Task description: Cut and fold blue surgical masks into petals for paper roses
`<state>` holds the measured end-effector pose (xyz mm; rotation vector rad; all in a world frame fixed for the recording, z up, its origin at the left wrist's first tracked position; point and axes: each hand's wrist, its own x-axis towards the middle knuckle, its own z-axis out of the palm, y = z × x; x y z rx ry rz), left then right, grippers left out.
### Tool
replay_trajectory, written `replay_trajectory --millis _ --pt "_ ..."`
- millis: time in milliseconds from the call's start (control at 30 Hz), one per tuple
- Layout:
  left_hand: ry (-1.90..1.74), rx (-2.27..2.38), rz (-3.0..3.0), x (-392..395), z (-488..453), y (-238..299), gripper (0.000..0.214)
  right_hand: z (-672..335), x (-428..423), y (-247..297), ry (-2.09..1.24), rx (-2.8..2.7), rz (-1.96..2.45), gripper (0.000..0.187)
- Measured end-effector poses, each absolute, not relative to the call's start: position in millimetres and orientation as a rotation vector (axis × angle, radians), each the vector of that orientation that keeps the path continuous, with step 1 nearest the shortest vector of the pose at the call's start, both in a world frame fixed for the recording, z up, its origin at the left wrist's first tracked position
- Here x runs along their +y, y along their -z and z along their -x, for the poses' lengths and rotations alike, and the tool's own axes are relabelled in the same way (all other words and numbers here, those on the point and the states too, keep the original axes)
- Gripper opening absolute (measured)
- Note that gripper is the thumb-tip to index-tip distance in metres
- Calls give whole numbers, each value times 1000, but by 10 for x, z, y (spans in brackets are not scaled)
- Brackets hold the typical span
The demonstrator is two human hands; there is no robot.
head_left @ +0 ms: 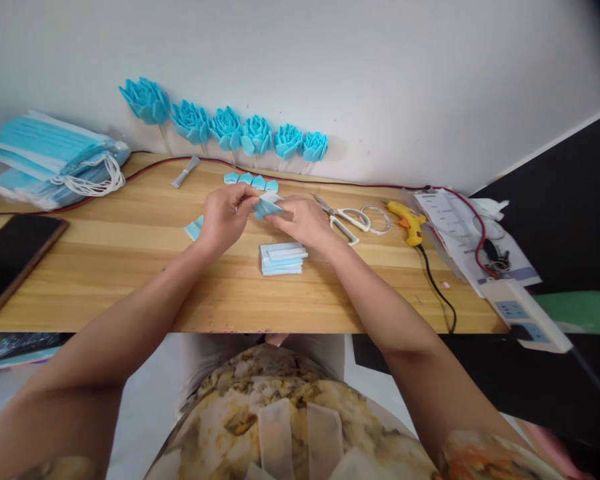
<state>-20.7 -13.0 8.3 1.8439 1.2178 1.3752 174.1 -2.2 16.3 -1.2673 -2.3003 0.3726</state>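
Observation:
Between my fingertips is a small folded piece of blue mask fabric [268, 205], pinched from both sides above the table. My left hand [229, 217] grips its left edge, and my right hand [303, 220] holds the right edge. A blue cut piece [195, 228] lies beside my left wrist, partly covered by it. Just behind the hands sits a row of several folded blue petals [251, 181]. Nearer to me is a stack of cut mask pieces [282, 259], white and pale blue. White-handled scissors [347, 219] rest to the right of my right hand.
Several blue fabric roses [227, 128] on sticks lean against the wall. At left are packs of blue masks [55, 157] and a phone [17, 257]. A tape roll [377, 219], yellow glue gun [409, 223], papers [460, 227] and power strip [525, 315] stand right. A red-black cable runs along the back.

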Motion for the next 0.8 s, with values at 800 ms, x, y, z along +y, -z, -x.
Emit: replay_trajectory --millis 800 --pt "-1328 1107 -1590 -137 101 43 16 -1688 -40 -124 -667 -1877 1055 28"
